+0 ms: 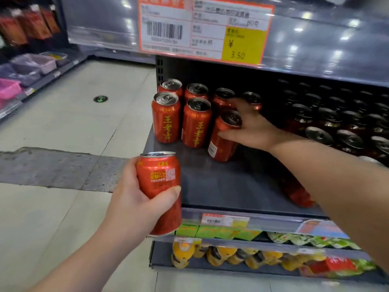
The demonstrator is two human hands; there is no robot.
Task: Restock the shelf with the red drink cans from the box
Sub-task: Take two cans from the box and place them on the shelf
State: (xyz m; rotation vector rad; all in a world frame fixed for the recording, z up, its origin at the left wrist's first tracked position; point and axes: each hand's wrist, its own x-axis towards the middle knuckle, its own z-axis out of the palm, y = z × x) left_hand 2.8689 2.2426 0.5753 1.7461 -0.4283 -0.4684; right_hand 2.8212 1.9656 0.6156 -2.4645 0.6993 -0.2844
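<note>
**One can held off the shelf, one gripped on it**

At far left, pink and purple bins (pixel 31 68) sit on a low rack beside the floor (pixel 63 123). The floor has a small round drain (pixel 100 99) and a rough grey strip (pixel 52 167).

The left hand (pixel 134 199) is wrapped round a red can (pixel 160 182). It holds the can upright in the air, just off the left front corner of the shelf (pixel 221 186), with the thumb across its front.

At the shelf's left end, standing cans (pixel 166 119) form two rows, tops up. A price tag (pixel 204 28) reading 3.50 hangs on the shelf edge above them.

Just right of the front pair, the right hand (pixel 252 125) grasps a tilted can (pixel 221 144). The fingers lie over its rim and the thumb along its side.

Under the right forearm there is another red shape (pixel 299 194) near the shelf's front edge, too blurred to make out. Farther right, dark cans (pixel 320 135) fill the shelf.

Below are green packs (pixel 210 231) and yellow packs (pixel 221 256).
</note>
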